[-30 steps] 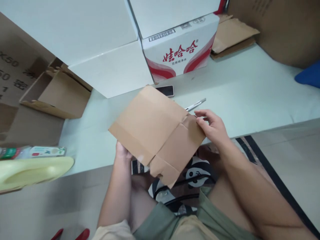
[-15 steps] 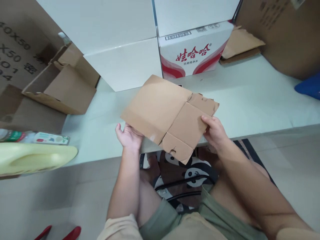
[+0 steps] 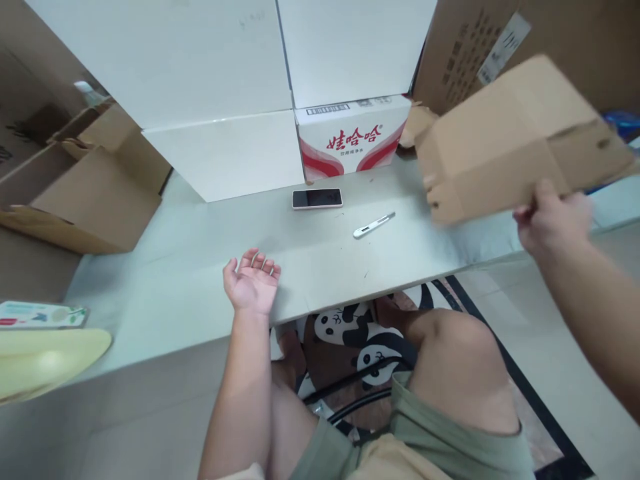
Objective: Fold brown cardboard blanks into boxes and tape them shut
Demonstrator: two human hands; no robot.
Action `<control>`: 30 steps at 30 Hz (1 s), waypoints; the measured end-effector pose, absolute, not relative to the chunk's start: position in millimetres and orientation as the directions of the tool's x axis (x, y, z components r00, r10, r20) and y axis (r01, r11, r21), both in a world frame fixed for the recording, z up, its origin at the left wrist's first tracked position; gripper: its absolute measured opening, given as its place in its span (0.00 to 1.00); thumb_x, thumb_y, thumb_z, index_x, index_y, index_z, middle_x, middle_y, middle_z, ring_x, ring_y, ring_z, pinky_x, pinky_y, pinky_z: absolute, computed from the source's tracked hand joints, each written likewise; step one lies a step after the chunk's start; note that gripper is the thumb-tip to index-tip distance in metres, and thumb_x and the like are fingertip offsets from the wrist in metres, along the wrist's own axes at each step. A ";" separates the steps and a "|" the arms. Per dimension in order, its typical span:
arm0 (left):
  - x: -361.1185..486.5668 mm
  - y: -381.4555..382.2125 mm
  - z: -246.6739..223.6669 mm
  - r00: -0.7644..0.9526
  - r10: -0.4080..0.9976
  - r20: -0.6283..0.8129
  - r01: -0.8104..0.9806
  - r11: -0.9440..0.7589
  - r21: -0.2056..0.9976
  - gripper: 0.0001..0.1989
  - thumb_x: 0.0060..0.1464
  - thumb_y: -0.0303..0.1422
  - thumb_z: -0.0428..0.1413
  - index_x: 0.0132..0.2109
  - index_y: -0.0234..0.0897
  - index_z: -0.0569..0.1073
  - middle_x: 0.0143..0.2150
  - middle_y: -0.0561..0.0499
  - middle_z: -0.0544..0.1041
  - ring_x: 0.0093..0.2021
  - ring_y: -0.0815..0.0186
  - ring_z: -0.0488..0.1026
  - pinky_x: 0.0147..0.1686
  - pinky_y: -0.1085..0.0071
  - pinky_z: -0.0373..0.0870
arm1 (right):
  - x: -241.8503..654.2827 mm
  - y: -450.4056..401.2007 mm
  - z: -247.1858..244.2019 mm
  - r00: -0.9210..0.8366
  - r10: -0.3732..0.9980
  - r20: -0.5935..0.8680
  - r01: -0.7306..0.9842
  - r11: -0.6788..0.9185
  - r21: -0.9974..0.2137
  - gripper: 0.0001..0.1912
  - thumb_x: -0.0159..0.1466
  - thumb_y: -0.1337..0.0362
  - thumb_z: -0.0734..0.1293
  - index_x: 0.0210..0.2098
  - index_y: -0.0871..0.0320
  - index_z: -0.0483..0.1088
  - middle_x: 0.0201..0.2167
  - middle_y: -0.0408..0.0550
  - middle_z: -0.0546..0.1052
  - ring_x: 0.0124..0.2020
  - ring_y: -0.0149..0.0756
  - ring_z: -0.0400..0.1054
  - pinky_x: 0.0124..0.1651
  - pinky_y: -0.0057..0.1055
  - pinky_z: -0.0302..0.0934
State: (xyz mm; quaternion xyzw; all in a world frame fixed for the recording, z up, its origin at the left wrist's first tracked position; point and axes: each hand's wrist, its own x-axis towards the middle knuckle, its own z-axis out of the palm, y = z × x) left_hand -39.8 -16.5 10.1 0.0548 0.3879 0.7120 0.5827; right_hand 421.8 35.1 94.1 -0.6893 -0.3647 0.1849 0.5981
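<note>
A flat piece of brown cardboard [image 3: 505, 133] with creases and torn flaps is held up at the right, slightly blurred. My right hand [image 3: 557, 217] grips its near edge, thumb on top. My left hand [image 3: 253, 283] rests palm up over the table's front part, its fingers loosely spread and nothing in them. Between the hands, a white utility knife [image 3: 374, 225] with a slim tip lies on the pale table [image 3: 320, 260]. Behind it lies a phone-like device [image 3: 317, 198] with a dark screen.
Large white boxes [image 3: 225, 160] and a white-and-red carton [image 3: 355, 140] line the back. An opened cardboard box [image 3: 100, 193] stands at the left, near a pale yellow plastic object [image 3: 50, 360] and a small printed box [image 3: 43, 315]. Big brown cartons [image 3: 460, 53] rise at the back right.
My right hand has swung the cardboard away to the right. My left hand has let go of it and stays near the table edge. The utility knife and dark-screened device are uncovered.
</note>
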 end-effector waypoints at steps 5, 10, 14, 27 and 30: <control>-33.1 -7.5 8.1 -0.308 0.876 -0.370 -0.780 -0.010 0.626 0.14 0.50 0.44 0.53 0.34 0.37 0.72 0.26 0.54 0.71 0.23 0.68 0.71 0.26 0.69 0.71 | 407.1 113.0 113.1 0.578 0.815 0.032 0.222 -0.120 -0.968 0.11 0.65 0.74 0.59 0.30 0.53 0.58 0.27 0.39 0.68 0.24 0.23 0.65 0.32 0.26 0.64; -32.0 0.0 5.6 -0.287 0.891 -0.353 -0.782 -0.005 0.623 0.14 0.49 0.44 0.54 0.33 0.37 0.72 0.26 0.55 0.70 0.23 0.69 0.69 0.26 0.69 0.70 | 351.2 87.4 49.1 0.175 0.977 -0.119 0.523 -0.195 -0.830 0.13 0.60 0.71 0.67 0.45 0.56 0.71 0.33 0.46 0.77 0.27 0.33 0.72 0.39 0.37 0.69; -30.6 1.0 5.5 -0.267 0.905 -0.332 -0.790 -0.008 0.613 0.14 0.47 0.45 0.56 0.33 0.37 0.71 0.25 0.55 0.70 0.23 0.70 0.69 0.27 0.70 0.69 | 310.4 73.0 -0.8 -0.199 0.976 -0.085 0.877 0.138 -0.461 0.28 0.59 0.68 0.68 0.60 0.55 0.69 0.60 0.57 0.71 0.58 0.49 0.69 0.63 0.44 0.62; -71.1 -31.9 16.0 -0.266 0.924 -0.273 -0.906 -0.144 0.398 0.13 0.55 0.42 0.54 0.31 0.37 0.72 0.25 0.54 0.70 0.22 0.72 0.67 0.27 0.72 0.65 | 224.8 79.1 27.2 -0.371 0.913 -0.169 0.929 0.360 -0.090 0.10 0.61 0.64 0.61 0.37 0.58 0.73 0.36 0.55 0.80 0.35 0.42 0.72 0.37 0.35 0.61; -89.5 -40.0 17.6 -0.298 0.918 -0.261 -0.911 -0.192 0.364 0.12 0.55 0.41 0.56 0.32 0.37 0.72 0.25 0.55 0.69 0.22 0.73 0.67 0.27 0.73 0.65 | 158.8 82.9 38.9 -0.432 0.894 -0.122 0.894 0.406 -0.191 0.06 0.59 0.65 0.63 0.35 0.56 0.70 0.31 0.49 0.78 0.33 0.39 0.71 0.37 0.32 0.61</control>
